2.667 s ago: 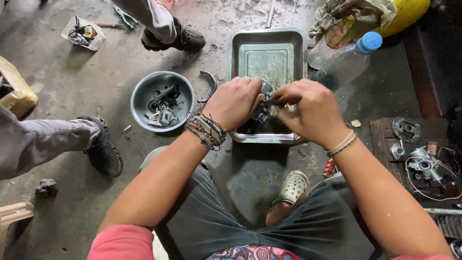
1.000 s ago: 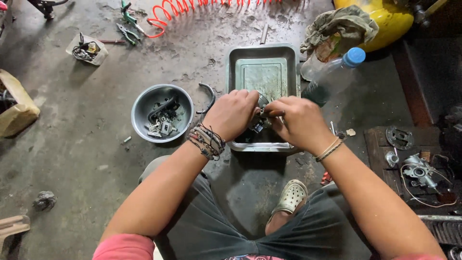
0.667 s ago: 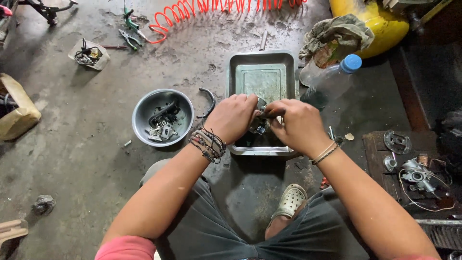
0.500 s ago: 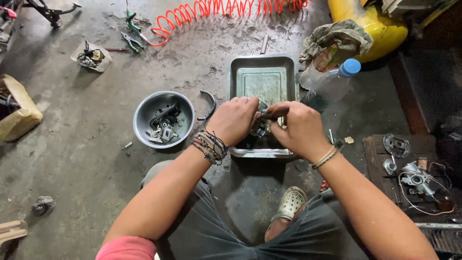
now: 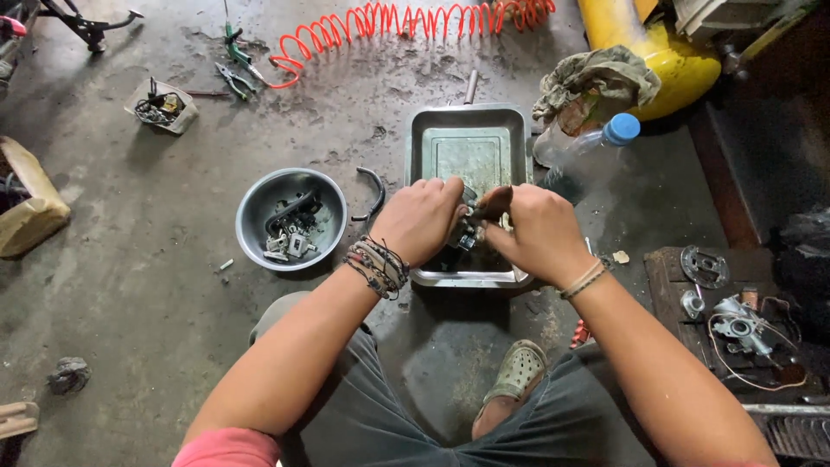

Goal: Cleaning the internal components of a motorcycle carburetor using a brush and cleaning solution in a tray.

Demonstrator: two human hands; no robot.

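— over the metal tray [image 5: 471,147] on the concrete floor [image 5: 130,259], what were the hands doing?

— both met above the tray's near end. the left hand [image 5: 421,220] was clenched around a small dark metal part [image 5: 467,235], and the right hand [image 5: 534,233] pressed in from the other side, its grip closed on a slim brown-handled tool [image 5: 493,201] that pointed at the part.

— so where exactly was that part?

— between the two hands, held just above the tray's near end. most of it was hidden by the fingers, so i could not tell its shape.

— anything on the wrists?

— a stack of beaded bracelets [image 5: 378,264] sat on the left wrist, and a pale band [image 5: 584,278] on the right.

— what lay to the left of the tray?

— a round grey bowl [image 5: 259,201] with small metal pieces in it, just beside the left forearm. a curved dark piece [image 5: 372,192] lay on the floor between bowl and tray.

— and farther back?

— an orange coiled hose [image 5: 406,22] ran across the far floor, pliers [image 5: 235,79] lay near its end, and a small box of bits [image 5: 160,108] sat well to the left.

— to the right?

— a clear plastic bottle with a blue cap [image 5: 596,149] lay tilted just beside the tray, a dirty rag [image 5: 592,78] beyond it, touching a yellow tank [image 5: 657,52]. engine pieces [image 5: 731,316] rested on a dark board near the right arm.

— and below the hands?

— the person's foot in a pale clog [image 5: 519,372] was tucked under, near the tray's front edge.
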